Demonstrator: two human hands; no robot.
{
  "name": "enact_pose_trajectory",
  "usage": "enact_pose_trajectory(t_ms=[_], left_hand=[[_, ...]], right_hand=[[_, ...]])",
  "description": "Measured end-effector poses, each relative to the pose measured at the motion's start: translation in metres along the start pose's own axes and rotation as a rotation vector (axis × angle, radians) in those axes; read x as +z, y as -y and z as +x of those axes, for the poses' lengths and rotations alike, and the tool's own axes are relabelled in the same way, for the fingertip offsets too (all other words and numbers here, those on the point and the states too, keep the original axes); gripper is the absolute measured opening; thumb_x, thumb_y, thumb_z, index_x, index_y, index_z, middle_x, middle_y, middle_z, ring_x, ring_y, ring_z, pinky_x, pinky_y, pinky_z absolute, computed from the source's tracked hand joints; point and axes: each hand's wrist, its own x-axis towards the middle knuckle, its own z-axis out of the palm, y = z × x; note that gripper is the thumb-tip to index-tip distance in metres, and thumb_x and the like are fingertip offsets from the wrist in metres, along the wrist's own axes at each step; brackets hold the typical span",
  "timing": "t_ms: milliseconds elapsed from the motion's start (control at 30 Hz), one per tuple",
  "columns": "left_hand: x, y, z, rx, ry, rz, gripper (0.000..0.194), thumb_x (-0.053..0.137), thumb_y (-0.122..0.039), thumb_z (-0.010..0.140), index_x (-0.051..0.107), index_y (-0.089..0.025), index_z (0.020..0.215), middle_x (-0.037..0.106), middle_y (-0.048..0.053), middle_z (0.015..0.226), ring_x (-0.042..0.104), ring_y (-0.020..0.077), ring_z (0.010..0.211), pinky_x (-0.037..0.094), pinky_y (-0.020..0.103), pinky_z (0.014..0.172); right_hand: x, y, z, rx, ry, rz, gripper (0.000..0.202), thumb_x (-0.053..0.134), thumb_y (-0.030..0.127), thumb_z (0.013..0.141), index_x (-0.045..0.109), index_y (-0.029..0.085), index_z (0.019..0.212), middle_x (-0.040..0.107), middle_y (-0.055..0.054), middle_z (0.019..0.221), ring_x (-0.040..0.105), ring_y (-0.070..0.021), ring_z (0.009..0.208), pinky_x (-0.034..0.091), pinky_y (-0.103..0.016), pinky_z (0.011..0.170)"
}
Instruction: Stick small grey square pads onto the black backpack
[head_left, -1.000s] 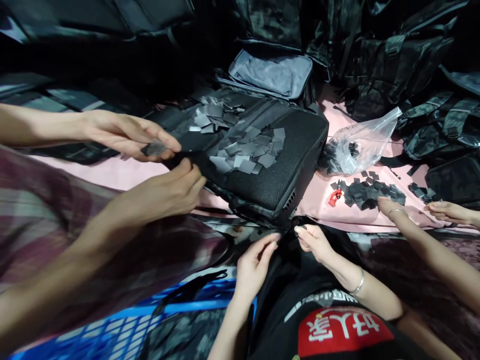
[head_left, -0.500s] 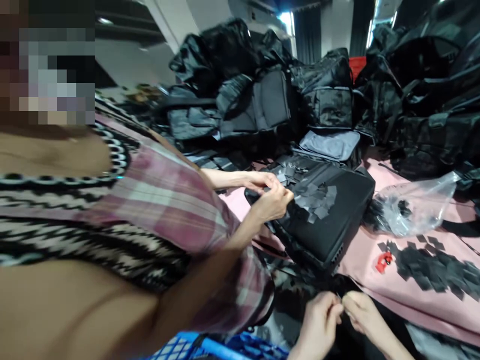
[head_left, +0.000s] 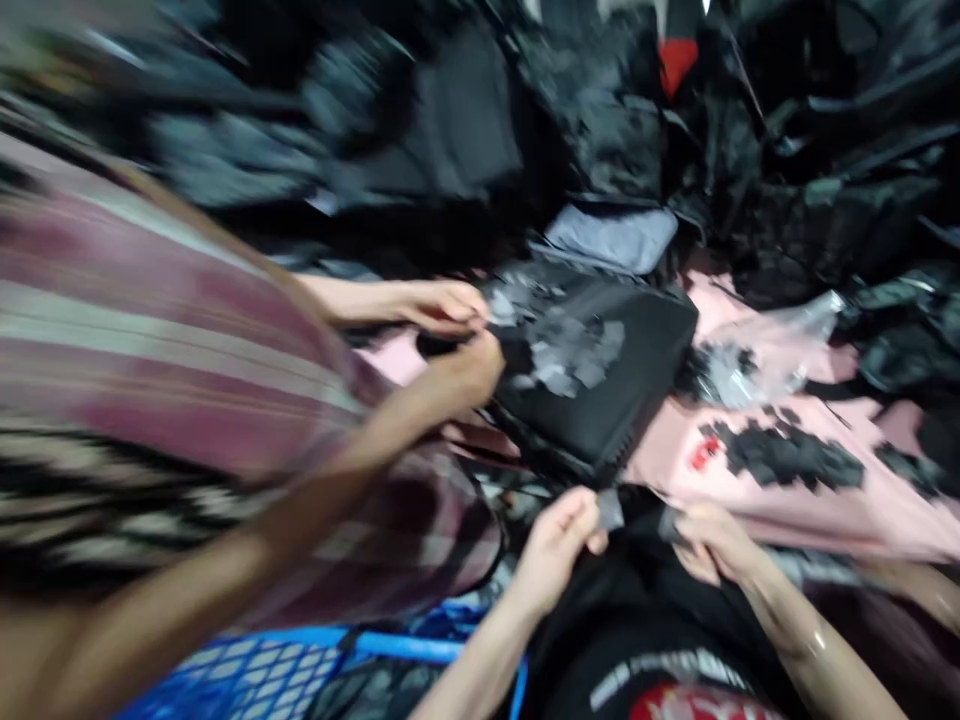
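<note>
In the head view my left hand [head_left: 559,545] is closed in a pinch on a small grey square piece [head_left: 610,510], which juts out past the fingertips. My right hand [head_left: 712,535] is apart from it, also closed, pinching a small dark piece [head_left: 668,522] that is blurred. Both are held above my black shirt [head_left: 637,600], near the edge of the pink surface [head_left: 757,510]. Many loose dark square pieces [head_left: 795,455] lie on that surface, beside a small red object [head_left: 703,453].
Left of me, a co-worker's hands [head_left: 476,365] work close together beside a black bag [head_left: 637,370] bearing grey squares [head_left: 574,350]. A clear plastic bag [head_left: 757,350] lies beyond. Dark backpacks [head_left: 465,120] pile up behind. A blue basket [head_left: 247,660] stands below.
The view has tilted down and blurred. My hands, together before, have moved apart, and a small piece now shows in each. The co-worker's hands stay close together.
</note>
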Motion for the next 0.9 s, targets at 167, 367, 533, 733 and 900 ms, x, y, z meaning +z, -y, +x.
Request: enact_pose_trajectory(t_ms=[167, 367, 533, 733, 900], left_hand=[[0.019, 0.009, 0.02, -0.013, 0.009, 0.033, 0.037, 0.052, -0.052, 0.08, 0.048, -0.017, 0.066, 0.044, -0.002, 0.058, 0.04, 0.0113, 0.055, 0.035, 0.024, 0.055], [0.04, 0.02, 0.021, 0.075, -0.035, 0.24, 0.035, 0.046, -0.047, 0.083, 0.05, -0.018, 0.064, 0.048, -0.001, 0.057, 0.045, 0.0126, 0.056, 0.039, 0.024, 0.058], [0.05, 0.023, 0.022, 0.281, -0.178, 0.628, 0.024, 0.045, -0.038, 0.084, 0.055, -0.019, 0.072, 0.055, 0.0, 0.062, 0.053, 0.0149, 0.06, 0.043, 0.025, 0.064], [0.054, 0.028, 0.023, 0.325, -0.135, 0.732, 0.023, 0.044, -0.035, 0.085, 0.056, -0.019, 0.073, 0.06, 0.002, 0.066, 0.057, 0.0157, 0.062, 0.045, 0.025, 0.066], [0.057, 0.032, 0.024, 0.124, -0.086, 0.53, 0.027, 0.047, -0.043, 0.083, 0.055, -0.019, 0.076, 0.056, -0.002, 0.057, 0.054, 0.0133, 0.053, 0.044, 0.024, 0.057]], right_hand=[[-0.002, 0.001, 0.007, -0.129, -0.035, 0.18, 0.046, 0.053, 0.057, 0.077, 0.056, 0.012, 0.073, 0.06, -0.003, 0.056, 0.056, -0.0105, 0.045, 0.041, -0.02, 0.044], [0.005, -0.013, 0.006, -0.139, -0.303, 0.303, 0.046, 0.059, 0.058, 0.072, 0.054, 0.012, 0.07, 0.06, -0.002, 0.058, 0.056, -0.0083, 0.043, 0.04, -0.016, 0.039], [0.011, -0.016, 0.005, -0.128, -0.425, 0.305, 0.046, 0.059, 0.059, 0.071, 0.05, 0.014, 0.066, 0.058, 0.0, 0.053, 0.058, -0.0098, 0.044, 0.044, -0.017, 0.041], [0.014, -0.015, 0.001, -0.149, -0.577, -0.084, 0.035, 0.052, 0.043, 0.082, 0.051, 0.015, 0.06, 0.056, 0.001, 0.046, 0.052, -0.0076, 0.037, 0.042, -0.016, 0.039], [0.016, -0.019, 0.007, -0.128, -0.686, -0.114, 0.029, 0.055, 0.033, 0.079, 0.047, 0.017, 0.056, 0.053, 0.003, 0.043, 0.052, -0.0086, 0.036, 0.042, -0.017, 0.038]])
